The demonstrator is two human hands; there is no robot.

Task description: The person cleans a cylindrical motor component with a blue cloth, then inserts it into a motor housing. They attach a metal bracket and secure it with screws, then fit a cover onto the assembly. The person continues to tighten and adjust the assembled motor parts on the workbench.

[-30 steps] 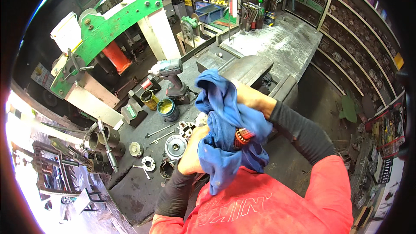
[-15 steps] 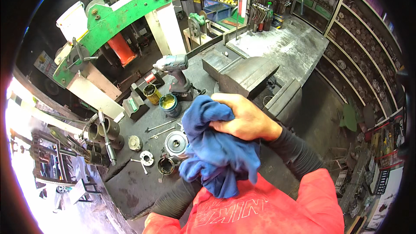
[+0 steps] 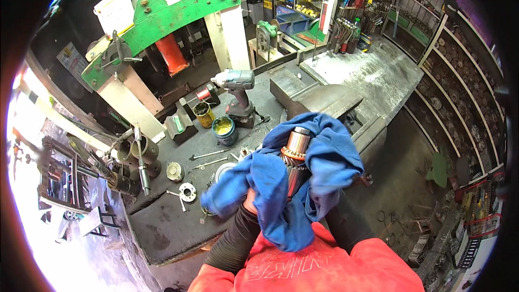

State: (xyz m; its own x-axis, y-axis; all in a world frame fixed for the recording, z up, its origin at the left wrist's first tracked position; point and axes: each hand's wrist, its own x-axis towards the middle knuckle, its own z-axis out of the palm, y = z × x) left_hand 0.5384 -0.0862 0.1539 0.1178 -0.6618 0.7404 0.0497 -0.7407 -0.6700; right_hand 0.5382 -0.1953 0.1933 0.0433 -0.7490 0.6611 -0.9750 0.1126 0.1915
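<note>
A motor armature (image 3: 298,143) with a copper-coloured commutator stands up out of a blue cloth (image 3: 270,178) in front of my chest. The cloth is draped around it, covering most of its lower body. My left hand (image 3: 251,202) shows only as a strip of skin beneath the cloth; it is closed around the armature's lower part, its fingers covered. On the other side, my right hand is wholly under the cloth's blurred folds, which bunch over it against the armature; only that forearm (image 3: 348,227) shows.
On the dark workbench (image 3: 162,238) are a cordless impact wrench (image 3: 238,94), a grease tub (image 3: 224,130), a yellow can (image 3: 203,114), a round metal ring (image 3: 187,192) and a vise (image 3: 319,100). A green press frame (image 3: 178,13) stands behind. Shelves of parts (image 3: 465,75) line the right side.
The cloth has opened out and shifted right, uncovering the armature's copper end. My right hand, bare on top before, has gone under the cloth. The view has turned slightly left.
</note>
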